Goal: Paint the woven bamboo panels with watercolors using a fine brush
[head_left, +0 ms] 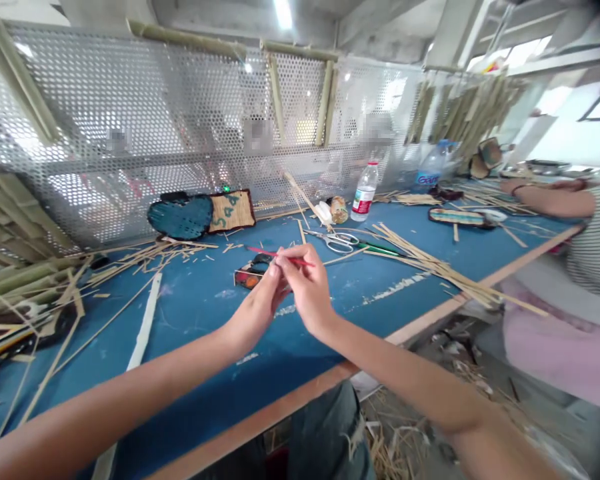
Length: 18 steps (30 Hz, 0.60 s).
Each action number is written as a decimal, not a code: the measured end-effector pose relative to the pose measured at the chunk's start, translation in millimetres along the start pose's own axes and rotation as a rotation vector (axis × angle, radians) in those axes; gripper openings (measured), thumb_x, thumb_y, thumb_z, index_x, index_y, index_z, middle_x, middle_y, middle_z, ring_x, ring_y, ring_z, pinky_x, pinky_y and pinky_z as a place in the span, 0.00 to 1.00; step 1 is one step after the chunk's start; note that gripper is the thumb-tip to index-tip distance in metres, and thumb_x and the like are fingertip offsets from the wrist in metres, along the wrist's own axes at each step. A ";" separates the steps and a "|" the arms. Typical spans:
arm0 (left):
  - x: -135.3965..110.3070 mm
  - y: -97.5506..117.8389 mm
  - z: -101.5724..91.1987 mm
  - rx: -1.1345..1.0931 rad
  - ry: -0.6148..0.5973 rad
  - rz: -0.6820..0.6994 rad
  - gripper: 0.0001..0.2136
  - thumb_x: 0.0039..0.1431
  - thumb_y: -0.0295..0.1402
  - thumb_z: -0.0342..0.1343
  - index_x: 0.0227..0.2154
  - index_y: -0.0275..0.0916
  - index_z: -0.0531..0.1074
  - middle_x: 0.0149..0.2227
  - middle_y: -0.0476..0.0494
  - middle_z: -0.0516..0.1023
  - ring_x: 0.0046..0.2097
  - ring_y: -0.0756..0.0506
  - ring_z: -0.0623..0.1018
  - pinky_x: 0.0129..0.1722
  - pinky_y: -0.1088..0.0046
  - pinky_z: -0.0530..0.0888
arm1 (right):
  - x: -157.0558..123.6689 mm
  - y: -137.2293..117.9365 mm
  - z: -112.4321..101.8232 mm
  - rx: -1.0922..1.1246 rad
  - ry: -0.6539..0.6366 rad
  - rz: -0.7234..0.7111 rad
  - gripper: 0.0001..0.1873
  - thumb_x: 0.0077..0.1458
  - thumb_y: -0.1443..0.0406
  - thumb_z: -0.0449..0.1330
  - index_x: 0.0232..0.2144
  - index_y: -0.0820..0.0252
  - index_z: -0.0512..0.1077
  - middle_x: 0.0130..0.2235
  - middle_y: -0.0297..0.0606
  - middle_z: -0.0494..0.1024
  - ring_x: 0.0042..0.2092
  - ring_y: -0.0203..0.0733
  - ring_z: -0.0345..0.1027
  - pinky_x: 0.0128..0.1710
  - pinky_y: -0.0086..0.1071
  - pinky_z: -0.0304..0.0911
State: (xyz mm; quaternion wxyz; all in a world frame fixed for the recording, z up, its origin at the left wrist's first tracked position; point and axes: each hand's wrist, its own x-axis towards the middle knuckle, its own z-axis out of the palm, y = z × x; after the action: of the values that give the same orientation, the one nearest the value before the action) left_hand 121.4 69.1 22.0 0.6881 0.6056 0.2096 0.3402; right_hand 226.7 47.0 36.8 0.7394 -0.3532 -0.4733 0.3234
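Both my hands meet above the blue table. A thin red stick (260, 251) passes through the fingers of my right hand (310, 287), which is closed on it. Pressed up against it, my left hand (257, 307) has its fingers closed too; what they hold is hidden. Just beyond my left hand is a small dark-edged piece (245, 277) with a red and orange panel. My fingers overlap part of it, so I cannot tell whether it is held or lies on the table. White-handled scissors (341, 241) lie beyond my right hand.
Bamboo strips (430, 260) cross the blue table (200, 347), some jutting over its front edge. A red-capped bottle (364, 193) stands before the perforated screen (180, 120). A heart-shaped piece (180, 217) leans at the back. To the right sits another person (555, 200).
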 end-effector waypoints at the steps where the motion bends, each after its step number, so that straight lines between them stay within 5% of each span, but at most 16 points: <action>1: 1.9 1.3 5.2 -0.028 0.010 0.012 0.28 0.62 0.56 0.43 0.64 0.61 0.55 0.64 0.60 0.62 0.68 0.41 0.55 0.66 0.57 0.58 | -5.4 -2.1 -3.5 -0.044 0.008 -0.044 0.07 0.57 0.59 0.59 0.33 0.55 0.67 0.34 0.33 0.71 0.37 0.37 0.66 0.40 0.32 0.63; 7: 11.6 -1.0 16.9 -0.101 0.112 -0.004 0.16 0.61 0.48 0.50 0.49 0.56 0.74 0.55 0.53 0.75 0.63 0.37 0.66 0.61 0.55 0.65 | -28.0 -6.1 -35.3 -0.344 -0.148 -0.107 0.04 0.62 0.62 0.55 0.36 0.55 0.69 0.40 0.36 0.71 0.42 0.38 0.66 0.43 0.33 0.62; 11: 19.0 -1.5 2.3 -0.036 0.253 -0.005 0.10 0.58 0.45 0.56 0.35 0.49 0.77 0.47 0.47 0.79 0.55 0.36 0.73 0.56 0.56 0.69 | 5.2 -14.6 -104.3 -0.723 -0.321 -0.104 0.09 0.59 0.62 0.58 0.43 0.55 0.71 0.45 0.37 0.73 0.45 0.40 0.67 0.45 0.32 0.61; 14: 14.5 1.4 -16.8 0.082 0.344 -0.031 0.11 0.58 0.47 0.55 0.35 0.50 0.77 0.43 0.46 0.80 0.52 0.36 0.75 0.52 0.56 0.70 | 75.7 -29.0 -199.2 -1.103 0.054 -0.131 0.10 0.59 0.62 0.56 0.36 0.61 0.75 0.40 0.42 0.77 0.43 0.41 0.69 0.44 0.33 0.59; 16: 4.9 3.0 -30.6 0.167 0.390 -0.057 0.11 0.57 0.49 0.55 0.36 0.52 0.77 0.41 0.45 0.81 0.50 0.36 0.76 0.50 0.55 0.70 | 125.0 -40.3 -266.6 -1.393 0.279 0.087 0.14 0.58 0.61 0.56 0.35 0.65 0.77 0.36 0.46 0.78 0.37 0.41 0.70 0.38 0.35 0.58; 18: -7.6 4.4 -43.8 0.222 0.435 -0.080 0.12 0.56 0.50 0.56 0.34 0.52 0.78 0.40 0.45 0.81 0.49 0.35 0.76 0.48 0.56 0.70 | 159.1 -48.8 -320.1 -1.498 0.387 0.131 0.19 0.57 0.60 0.56 0.29 0.75 0.77 0.33 0.61 0.77 0.37 0.48 0.71 0.34 0.40 0.54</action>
State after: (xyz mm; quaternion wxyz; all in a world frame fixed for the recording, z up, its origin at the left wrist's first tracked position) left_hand 84.6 94.0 17.5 0.5688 0.5813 0.4130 0.4099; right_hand 585.4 80.6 55.4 0.3523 -0.8363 -0.4061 -0.1072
